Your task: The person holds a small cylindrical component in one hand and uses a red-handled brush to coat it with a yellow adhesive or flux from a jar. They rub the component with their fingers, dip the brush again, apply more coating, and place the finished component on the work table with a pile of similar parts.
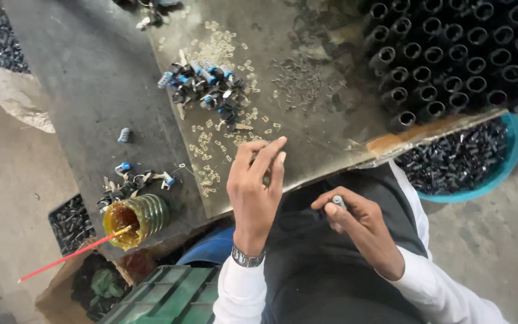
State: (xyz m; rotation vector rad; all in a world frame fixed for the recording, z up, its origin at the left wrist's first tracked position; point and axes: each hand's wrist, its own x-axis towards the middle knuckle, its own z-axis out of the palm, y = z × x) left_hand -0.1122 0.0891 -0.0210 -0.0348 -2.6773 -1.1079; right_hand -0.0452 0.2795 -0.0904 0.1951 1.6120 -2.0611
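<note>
Across the metal worktop, black tubes stand packed far right and a heap of small blue-and-black parts lies far left. At the near edge, the left hand, fingers pressed together, picks among tiny clips; better to take 1 clip cleanly. Over the lap, the right hand pinches 1 small grey cylinder; a steady, upright grip looks wise.
</note>
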